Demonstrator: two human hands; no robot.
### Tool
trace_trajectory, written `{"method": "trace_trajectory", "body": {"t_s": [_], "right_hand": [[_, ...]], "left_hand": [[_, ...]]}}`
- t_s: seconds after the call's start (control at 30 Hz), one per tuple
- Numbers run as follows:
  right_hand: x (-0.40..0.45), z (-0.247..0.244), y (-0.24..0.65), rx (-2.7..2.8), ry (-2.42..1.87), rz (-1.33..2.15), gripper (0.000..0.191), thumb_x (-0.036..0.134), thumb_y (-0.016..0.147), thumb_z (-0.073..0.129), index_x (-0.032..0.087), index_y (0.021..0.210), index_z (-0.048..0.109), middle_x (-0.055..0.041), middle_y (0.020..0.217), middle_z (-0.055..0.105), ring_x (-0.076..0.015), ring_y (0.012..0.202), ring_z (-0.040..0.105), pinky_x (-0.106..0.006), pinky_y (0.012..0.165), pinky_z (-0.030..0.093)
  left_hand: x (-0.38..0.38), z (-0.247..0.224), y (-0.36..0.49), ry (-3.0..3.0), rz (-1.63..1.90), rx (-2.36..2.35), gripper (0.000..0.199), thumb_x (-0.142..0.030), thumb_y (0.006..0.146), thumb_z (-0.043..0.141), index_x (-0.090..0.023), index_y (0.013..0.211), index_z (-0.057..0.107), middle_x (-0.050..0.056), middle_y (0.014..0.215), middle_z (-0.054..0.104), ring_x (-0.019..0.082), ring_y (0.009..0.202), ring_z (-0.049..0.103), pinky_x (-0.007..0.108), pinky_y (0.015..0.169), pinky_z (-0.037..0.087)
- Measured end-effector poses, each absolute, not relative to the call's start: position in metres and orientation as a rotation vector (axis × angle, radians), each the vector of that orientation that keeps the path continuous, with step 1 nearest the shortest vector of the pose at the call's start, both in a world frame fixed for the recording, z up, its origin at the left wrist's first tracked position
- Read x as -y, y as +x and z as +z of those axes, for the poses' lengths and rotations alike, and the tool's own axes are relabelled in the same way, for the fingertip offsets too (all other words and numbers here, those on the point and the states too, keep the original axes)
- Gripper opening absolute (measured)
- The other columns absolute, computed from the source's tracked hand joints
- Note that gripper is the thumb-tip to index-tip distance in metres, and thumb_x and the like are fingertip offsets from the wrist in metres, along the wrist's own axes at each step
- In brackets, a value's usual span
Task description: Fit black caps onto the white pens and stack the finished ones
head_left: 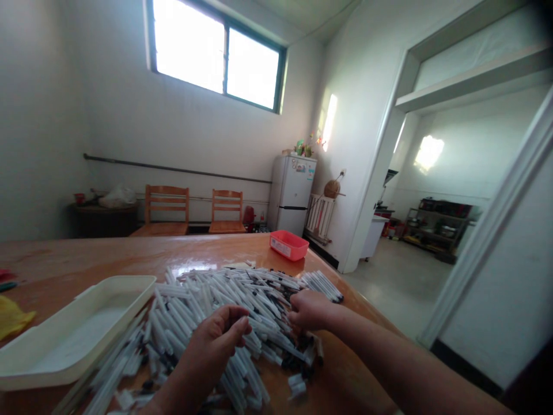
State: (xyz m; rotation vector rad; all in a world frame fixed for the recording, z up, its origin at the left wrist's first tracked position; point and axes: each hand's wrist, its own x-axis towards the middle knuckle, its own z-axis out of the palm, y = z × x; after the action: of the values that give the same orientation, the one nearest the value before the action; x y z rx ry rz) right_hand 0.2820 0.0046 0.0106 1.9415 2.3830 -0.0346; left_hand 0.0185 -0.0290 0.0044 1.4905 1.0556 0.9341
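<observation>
A large heap of translucent white pen barrels and pen parts, many with black ends, covers the near part of the table. Above the heap's middle is my left hand, thumb and fingers curled together; whatever they may pinch is too small to make out. My right hand reaches to the heap's right side, its fingers closed and pointing down among the pens, the fingertips partly hidden. Just beyond it lies a neat row of pens with black ends. Loose clear caps lie near the table's front.
A cream plastic tray stands left of the heap. At the far table edge sits a red plastic basket. Something yellow lies at the left edge. Behind the table are two wooden chairs and a fridge; a doorway opens right.
</observation>
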Motion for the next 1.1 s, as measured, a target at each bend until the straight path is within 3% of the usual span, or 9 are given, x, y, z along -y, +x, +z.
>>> {"method": "trace_trajectory", "body": {"t_s": [0.23,0.4,0.6,0.87,1.1], "right_hand": [[-0.012,-0.005,0.278,-2.320,2.108,-0.193,0.019,0.030,0.077,0.061,0.022,0.083,0.077,-0.0055,0.081,0.075,-0.0185,0.069,0.065,-0.024,0.055,0.037],[-0.011,-0.008,0.278,-2.296,2.184,-0.201,0.019,0.029,0.074,0.062,0.021,0.081,0.077,-0.0065,0.079,0.075,-0.0190,0.069,0.063,-0.025,0.056,0.035],[-0.004,-0.006,0.278,-2.313,2.209,-0.226,0.018,0.030,0.076,0.061,0.020,0.080,0.076,-0.0056,0.079,0.074,-0.0178,0.070,0.062,-0.025,0.057,0.034],[0.007,0.001,0.282,-2.299,2.279,-0.180,0.015,0.026,0.077,0.061,0.018,0.076,0.073,-0.0070,0.078,0.072,-0.0182,0.071,0.062,-0.026,0.056,0.030],[0.036,0.009,0.291,-2.328,2.392,-0.105,0.015,0.026,0.083,0.055,0.016,0.081,0.067,-0.0087,0.083,0.071,-0.0184,0.075,0.061,-0.027,0.058,0.029]], "left_hand": [[0.029,0.003,0.019,1.458,0.957,-1.056,0.044,-0.051,0.082,0.061,-0.016,0.108,0.064,0.006,0.088,0.072,0.018,0.070,0.063,0.027,0.060,0.045],[0.030,0.005,0.020,1.442,0.991,-1.080,0.043,-0.047,0.077,0.066,-0.017,0.109,0.065,0.003,0.087,0.070,0.018,0.072,0.063,0.028,0.063,0.048],[0.027,0.000,0.017,1.510,0.983,-1.073,0.039,-0.043,0.081,0.064,-0.017,0.110,0.064,0.003,0.090,0.070,0.018,0.074,0.064,0.029,0.067,0.049],[0.022,-0.007,0.011,1.795,1.070,-1.149,0.028,-0.039,0.086,0.060,-0.019,0.105,0.066,0.008,0.099,0.074,0.025,0.096,0.069,0.036,0.087,0.049],[0.012,-0.017,0.005,1.920,1.059,-1.264,0.026,-0.037,0.088,0.055,-0.021,0.106,0.064,0.006,0.095,0.075,0.025,0.092,0.070,0.034,0.082,0.050]]}}
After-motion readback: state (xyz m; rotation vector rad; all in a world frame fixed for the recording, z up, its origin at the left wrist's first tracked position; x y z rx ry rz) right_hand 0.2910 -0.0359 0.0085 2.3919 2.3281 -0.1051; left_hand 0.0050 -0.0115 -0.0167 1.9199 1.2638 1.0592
